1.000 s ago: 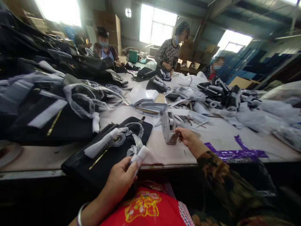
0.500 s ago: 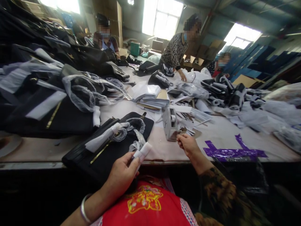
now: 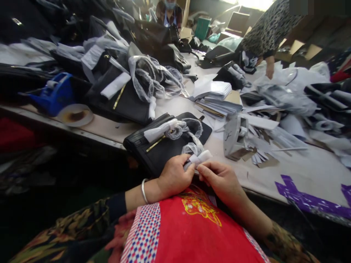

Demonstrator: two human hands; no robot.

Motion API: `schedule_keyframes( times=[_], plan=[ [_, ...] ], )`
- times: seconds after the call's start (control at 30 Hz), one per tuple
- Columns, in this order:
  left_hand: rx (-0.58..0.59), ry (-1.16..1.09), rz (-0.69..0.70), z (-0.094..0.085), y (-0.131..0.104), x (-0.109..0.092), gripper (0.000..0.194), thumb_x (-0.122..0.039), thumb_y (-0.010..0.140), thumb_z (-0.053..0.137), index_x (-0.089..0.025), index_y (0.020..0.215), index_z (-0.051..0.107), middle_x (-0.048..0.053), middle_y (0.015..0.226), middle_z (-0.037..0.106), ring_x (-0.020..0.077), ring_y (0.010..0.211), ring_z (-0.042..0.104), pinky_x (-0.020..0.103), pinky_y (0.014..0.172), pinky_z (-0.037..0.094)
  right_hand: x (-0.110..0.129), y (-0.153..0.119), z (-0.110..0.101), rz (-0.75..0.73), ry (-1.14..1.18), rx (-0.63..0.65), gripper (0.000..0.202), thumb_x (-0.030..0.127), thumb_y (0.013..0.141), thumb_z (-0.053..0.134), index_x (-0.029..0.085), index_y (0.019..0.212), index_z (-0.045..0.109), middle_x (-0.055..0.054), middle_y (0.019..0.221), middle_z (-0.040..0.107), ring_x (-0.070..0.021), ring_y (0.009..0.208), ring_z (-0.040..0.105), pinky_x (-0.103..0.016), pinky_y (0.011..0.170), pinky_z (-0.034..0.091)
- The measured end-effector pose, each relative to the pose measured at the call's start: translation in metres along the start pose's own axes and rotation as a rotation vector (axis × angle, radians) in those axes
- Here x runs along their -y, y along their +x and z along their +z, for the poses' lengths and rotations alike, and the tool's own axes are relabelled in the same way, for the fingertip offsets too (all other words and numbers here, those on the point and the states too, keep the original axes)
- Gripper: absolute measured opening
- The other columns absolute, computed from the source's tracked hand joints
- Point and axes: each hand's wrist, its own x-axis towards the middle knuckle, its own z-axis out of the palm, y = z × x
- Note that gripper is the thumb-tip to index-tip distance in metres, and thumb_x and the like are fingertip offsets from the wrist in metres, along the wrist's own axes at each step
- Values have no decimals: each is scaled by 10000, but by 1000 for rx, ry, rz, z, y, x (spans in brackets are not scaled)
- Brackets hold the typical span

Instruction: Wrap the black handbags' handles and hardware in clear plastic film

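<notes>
A black leather handbag (image 3: 167,149) with a gold zip lies on the desk (image 3: 260,179), its near part reaching out past the desk's edge; a white foam wrap (image 3: 159,130) and coiled, film-covered handles rest on top of it. At the handbag's near right corner, the left hand (image 3: 175,175) has its grip closed, thumb against fingers, on a folded white foam strip (image 3: 202,157). Just right of the handbag's near corner, the right hand (image 3: 223,182) has its grip drawn into a pinch, fingertips close beside the left thumb and the strip; whether anything thin sits between them I cannot tell. A grey tape dispenser (image 3: 233,140) stands to the right of the handbag, with loose paper and card pieces (image 3: 260,146) beyond it. Behind the handbag is a stack of white paper sheets (image 3: 216,89). To the handbag's left lie another black handbag (image 3: 109,107) with foam and clear film, a roll of tape (image 3: 87,118) and a blue tape dispenser (image 3: 55,95). Purple tape (image 3: 309,199) runs along the desk well right of the handbag; far behind it, a co-worker's hand (image 3: 270,67) reaches down to white plastic bags (image 3: 298,78).
</notes>
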Motion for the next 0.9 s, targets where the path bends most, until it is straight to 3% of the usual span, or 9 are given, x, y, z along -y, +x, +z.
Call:
schedule_keyframes(
  times=[0.1, 0.43, 0.7, 0.9],
  plan=[
    [-43, 132, 81, 1, -1, 3, 236, -277, 905, 557, -123, 1027, 688, 134, 959, 728, 257, 894, 681, 353, 810, 521, -3, 10, 15, 49, -19, -82, 358, 495, 802, 717, 166, 661, 705, -6, 575, 612, -114, 525, 494, -238, 494, 361],
    [-7, 236, 120, 2, -2, 6, 189, -279, 919, 514, -141, 956, 638, 122, 888, 689, 252, 822, 655, 354, 746, 519, -13, 9, 21, 137, 47, -198, 452, 577, 743, 771, 158, 604, 673, -5, 544, 596, -96, 484, 442, -232, 452, 319],
    [28, 314, 149, 3, -3, 10, 172, -269, 930, 507, -149, 944, 631, 117, 883, 682, 234, 820, 648, 333, 750, 511, -19, 14, 24, 269, 227, -202, 495, 574, 664, 843, 166, 526, 599, 4, 462, 546, -79, 405, 421, -221, 393, 299],
    [61, 349, 153, 3, -5, 9, 172, -248, 919, 499, -140, 947, 630, 122, 877, 669, 243, 807, 642, 344, 733, 506, -29, 12, 25, 459, 408, -173, 510, 575, 612, 884, 156, 596, 595, 21, 480, 549, -58, 375, 419, -186, 358, 286]
  ],
)
